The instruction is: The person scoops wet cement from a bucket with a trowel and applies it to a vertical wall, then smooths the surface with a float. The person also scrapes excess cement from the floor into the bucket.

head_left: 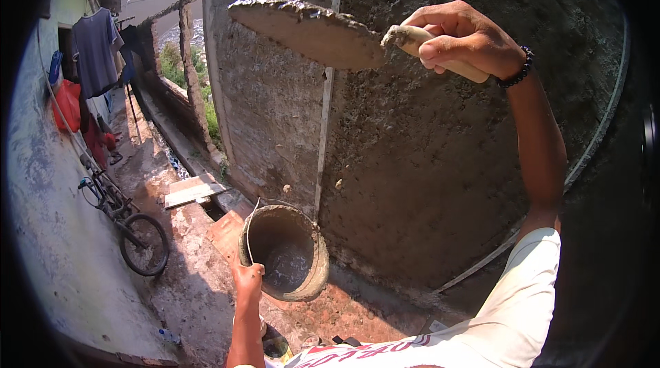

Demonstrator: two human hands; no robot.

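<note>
My right hand (464, 41) is raised before the wall and closed around the pale wooden handle of a trowel (316, 35). Its long blade points left, with wet mortar along the upper edge. Low in front of me, my left hand (248, 277) grips the near rim of a bucket (317, 265), beside its wire handle. The bucket is tilted, its mouth toward me, and grey wet mortar lies in the bottom. Rough, damp mortar coats the wall (426, 162) behind the trowel. Bits of mortar (287, 189) show in front of the wall, above the bucket.
A pale vertical strip (324, 127) divides the wall, and a thin strip (597, 151) runs along its right side. Boards (192, 191) lie on the ground left of the bucket. A bicycle (141, 241) leans by the left wall, under a hanging grey shirt (96, 48) and a red bag (67, 105).
</note>
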